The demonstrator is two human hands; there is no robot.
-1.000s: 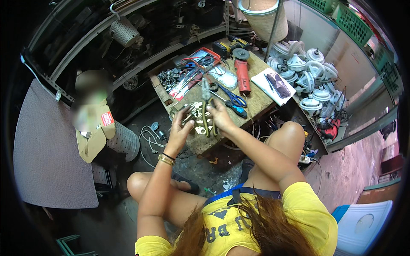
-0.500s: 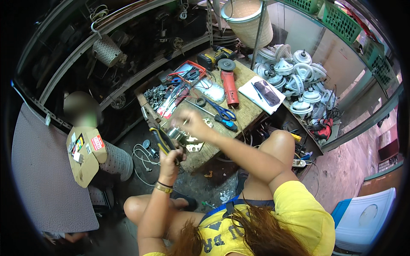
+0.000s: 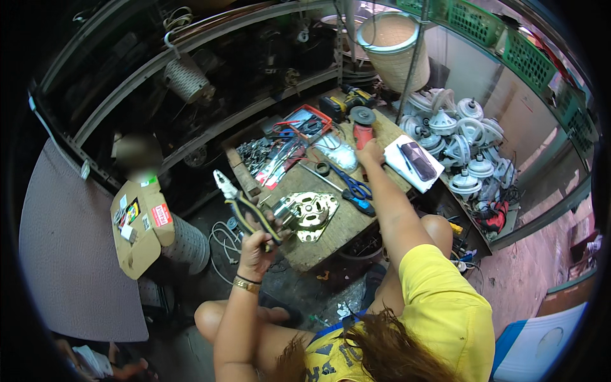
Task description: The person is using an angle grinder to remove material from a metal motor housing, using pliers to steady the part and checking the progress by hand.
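Observation:
My left hand grips pliers with yellow-and-black handles, jaws pointing up-left, beside a silver cylindrical part at the work board's near-left edge. A gold-coloured metal plate with cutouts lies just right of that part. My right arm reaches forward, and my right hand is closed on the red angle grinder near the back right of the wooden board. Blue-handled scissors, a blue screwdriver and a white pad with a phone lie between and beside my hands.
Loose hardware, a red tray and a drill crowd the back. White plastic parts are piled right. An open cardboard box and grey panel stand left. Another person is partly visible bottom left.
The pliers have moved from over the gold plate to the left, passing into my left hand. My right hand has let them go, moved forward and right, and taken hold of the grinder.

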